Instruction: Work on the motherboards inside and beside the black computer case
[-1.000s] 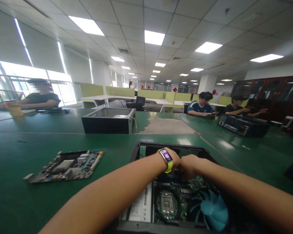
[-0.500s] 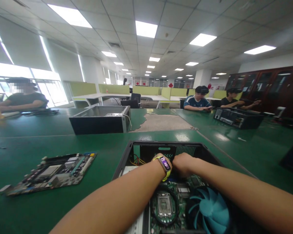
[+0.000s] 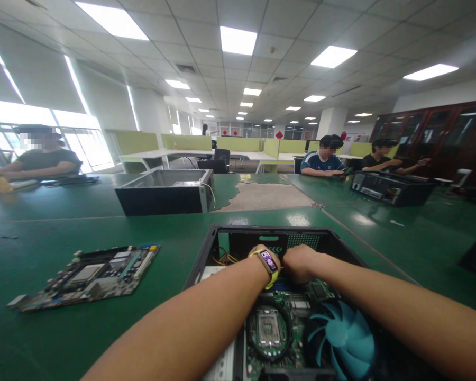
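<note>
Both of my hands reach into an open black computer case [image 3: 275, 229] at its far end. My left hand [image 3: 266, 251], with a yellow-banded smartwatch [image 3: 268, 263] on the wrist, is mostly hidden behind that wrist, so its fingers do not show. Beside it, my right hand [image 3: 300, 262] is closed with the knuckles up; whatever its fingers hold is out of sight. Below the hands lies a green motherboard [image 3: 299, 324] with a bare CPU socket [image 3: 268, 329]. A fan with teal blades [image 3: 340, 334] sits at the right of the socket.
Another motherboard [image 3: 91, 278] lies on the green table [image 3: 55, 233] at left. An open case shell [image 3: 162, 198] stands ahead, and a second computer case [image 3: 392, 189] is at far right. Several people sit around the table, including one person [image 3: 325, 164] in a blue shirt.
The view has shifted slightly, so the case and table things sit a little higher and further right. Both hands stay in nearly the same place inside the case.
</note>
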A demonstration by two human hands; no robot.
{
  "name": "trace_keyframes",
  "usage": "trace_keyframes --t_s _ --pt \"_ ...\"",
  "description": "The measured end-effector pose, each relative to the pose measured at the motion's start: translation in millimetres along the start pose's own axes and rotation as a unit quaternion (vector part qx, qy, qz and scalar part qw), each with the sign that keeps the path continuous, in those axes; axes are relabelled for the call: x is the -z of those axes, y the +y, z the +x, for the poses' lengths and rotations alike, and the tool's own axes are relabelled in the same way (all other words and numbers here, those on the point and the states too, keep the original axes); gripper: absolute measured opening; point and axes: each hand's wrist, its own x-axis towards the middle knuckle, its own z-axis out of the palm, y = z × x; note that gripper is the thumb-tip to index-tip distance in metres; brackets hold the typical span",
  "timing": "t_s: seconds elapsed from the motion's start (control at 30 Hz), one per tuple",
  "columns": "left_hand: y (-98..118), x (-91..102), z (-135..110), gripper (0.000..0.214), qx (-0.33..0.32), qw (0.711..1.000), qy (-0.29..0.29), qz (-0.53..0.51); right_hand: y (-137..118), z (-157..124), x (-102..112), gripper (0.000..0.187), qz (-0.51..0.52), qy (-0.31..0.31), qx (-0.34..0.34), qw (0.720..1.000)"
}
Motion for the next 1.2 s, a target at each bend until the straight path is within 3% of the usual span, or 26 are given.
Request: trace_keyframes --t_s 0.1,0.23,0.73,1.07,1.2 --pt "2.3 2.2 -3.8 0.027 0.016 0.998 -0.057 0.025 -0.7 -0.9 0.9 0.031 -0.001 0.001 0.003 1.000" --pt "4.5 4.3 -6.9 0.022 0.028 0.996 -0.080 0.030 -3.1 -3.1 3.0 0.033 -0.007 0.006 0.005 1.000" --pt "5.9 4.8 -3.6 0.014 0.024 0.992 -0.110 0.050 -0.9 3.4 -2.9 0.031 -0.024 0.008 0.002 1.000" --pt "8.4 18.0 -13.0 0.016 0.024 0.988 -0.128 0.081 -2.4 0.2 2.6 0.041 -0.018 -0.020 -0.021 0.999" --pt "10.7 32.6 -22.9 0.025 -0.001 0.988 -0.118 0.095 0.4 -1.8 7.9 0.044 0.000 -0.031 -0.045 0.999"
